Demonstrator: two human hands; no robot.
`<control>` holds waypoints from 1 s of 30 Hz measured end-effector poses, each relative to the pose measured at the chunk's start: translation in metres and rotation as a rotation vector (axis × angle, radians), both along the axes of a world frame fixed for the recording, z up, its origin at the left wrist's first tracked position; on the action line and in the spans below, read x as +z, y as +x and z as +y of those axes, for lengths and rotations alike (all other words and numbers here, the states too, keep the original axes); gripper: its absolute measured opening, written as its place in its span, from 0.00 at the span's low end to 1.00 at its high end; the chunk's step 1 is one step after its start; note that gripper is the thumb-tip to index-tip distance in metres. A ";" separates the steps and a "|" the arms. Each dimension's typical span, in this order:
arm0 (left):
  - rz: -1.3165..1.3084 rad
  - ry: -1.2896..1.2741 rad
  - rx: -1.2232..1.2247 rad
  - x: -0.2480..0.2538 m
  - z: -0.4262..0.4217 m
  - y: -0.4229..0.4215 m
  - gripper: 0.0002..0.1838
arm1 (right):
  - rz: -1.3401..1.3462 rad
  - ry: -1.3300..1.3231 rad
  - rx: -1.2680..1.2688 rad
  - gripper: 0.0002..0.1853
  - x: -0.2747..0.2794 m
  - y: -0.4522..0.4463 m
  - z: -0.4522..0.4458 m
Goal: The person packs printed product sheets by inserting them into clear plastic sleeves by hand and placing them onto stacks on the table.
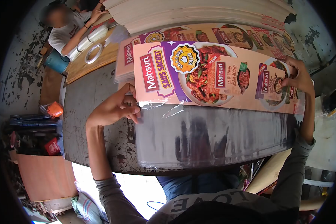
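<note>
A long printed "Mahsuri" food poster [205, 74] lies at a slant over the table, its lower edge meeting a clear plastic sleeve [212, 138]. The sleeve lies flat and glossy, reaching to the table's near edge. At the poster's lower left corner, my left hand [114, 106] is closed, with thumb and fingers pinching the sleeve's upper left corner. My right hand [300, 78] grips the poster's right end, thumb on the printed face. Whether the poster's lower edge sits inside the sleeve is hard to tell.
More printed posters [127, 56] are stacked behind, below a tall pile of cardboard sheets [205, 15]. A tape roll [94, 53] rests on a wooden board [82, 69] at upper left. Another person [69, 31] sits there beside a blue bucket [57, 61].
</note>
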State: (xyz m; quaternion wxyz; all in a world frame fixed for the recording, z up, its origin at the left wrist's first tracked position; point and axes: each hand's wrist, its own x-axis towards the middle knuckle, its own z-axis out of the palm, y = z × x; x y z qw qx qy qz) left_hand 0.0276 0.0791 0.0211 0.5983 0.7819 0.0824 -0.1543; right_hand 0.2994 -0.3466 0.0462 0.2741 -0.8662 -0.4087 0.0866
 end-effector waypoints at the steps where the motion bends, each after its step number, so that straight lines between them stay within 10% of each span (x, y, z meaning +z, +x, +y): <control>1: 0.000 0.000 0.001 0.000 0.000 0.000 0.15 | -0.005 -0.025 0.010 0.24 0.000 0.002 -0.001; 19: 0.051 -0.035 -0.036 0.001 0.007 -0.003 0.20 | 0.113 -0.304 0.103 0.20 0.004 -0.012 0.022; 25: 0.062 0.376 -0.091 0.027 -0.012 -0.019 0.23 | -0.160 -0.395 0.225 0.33 -0.004 -0.038 0.025; 28: -0.360 1.123 0.172 0.023 -0.054 -0.030 0.35 | -0.229 -0.353 0.133 0.44 -0.014 -0.072 0.023; 30: -0.459 1.071 0.079 0.015 -0.079 -0.027 0.39 | -0.174 -0.326 0.093 0.57 -0.014 -0.087 0.023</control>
